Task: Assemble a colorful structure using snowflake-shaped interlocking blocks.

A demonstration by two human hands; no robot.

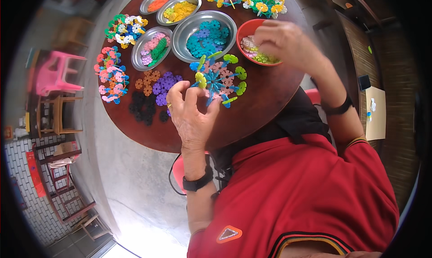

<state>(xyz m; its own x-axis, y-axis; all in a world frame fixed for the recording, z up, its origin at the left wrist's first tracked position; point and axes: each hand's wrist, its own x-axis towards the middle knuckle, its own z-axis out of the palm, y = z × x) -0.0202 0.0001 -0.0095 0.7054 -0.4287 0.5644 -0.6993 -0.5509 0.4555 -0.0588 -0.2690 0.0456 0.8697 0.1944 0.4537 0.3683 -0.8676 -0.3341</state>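
Note:
My left hand (191,112) grips the near left side of a round model built from snowflake discs (219,80), its thumb and fingers closed on the edge. Blue, pink and lime-green discs make up the model, with the green ones around its rim. Over the red bowl (240,31) my right hand (281,40) reaches down, blurred, with its fingers bent toward the pale and lime discs (261,53) inside. Its fingertips are partly hidden, so I cannot make out whether a disc is in them.
Metal bowls hold teal discs (207,40), pink and green discs (155,49), yellow discs (180,11) and orange discs (158,4). Loose purple (168,87), orange (147,83) and black discs (143,107) lie on the round table (256,114). Finished-looking disc models (112,73) stand along its left and far edges.

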